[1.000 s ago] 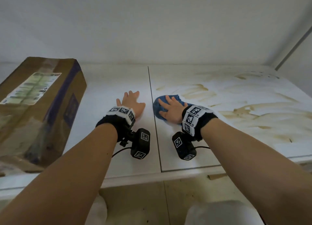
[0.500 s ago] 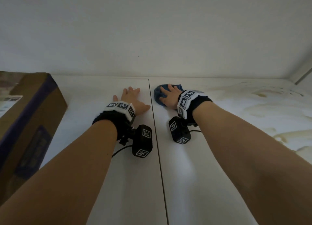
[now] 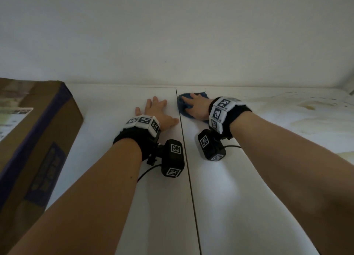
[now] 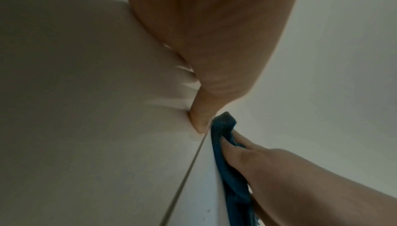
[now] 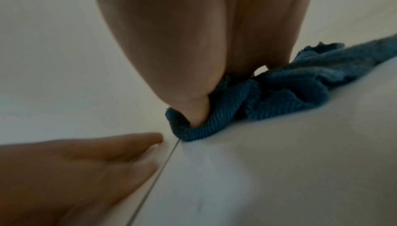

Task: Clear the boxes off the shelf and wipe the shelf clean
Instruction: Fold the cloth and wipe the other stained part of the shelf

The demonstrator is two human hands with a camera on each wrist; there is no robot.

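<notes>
A crumpled blue cloth (image 3: 184,106) (image 5: 279,93) (image 4: 227,170) lies on the white shelf (image 3: 239,197) close to the back wall, just right of the seam between two panels. My right hand (image 3: 196,108) presses flat on the cloth with straight fingers. My left hand (image 3: 156,111) rests flat on the bare shelf left of the seam, fingers spread, holding nothing. A brown cardboard box (image 3: 32,140) with a dark stripe and a paper label stands on the shelf at the far left. Brown stains (image 3: 310,109) mark the shelf's right part.
The white back wall (image 3: 172,44) rises right behind the cloth. A thin seam (image 3: 188,168) runs front to back between the hands. The box's near side is about a hand's width left of my left forearm.
My right hand has pushed the cloth away from me toward the back wall. The head view has moved in and tilted up, so the shelf's front edge is out of frame. The left hand stays put.
</notes>
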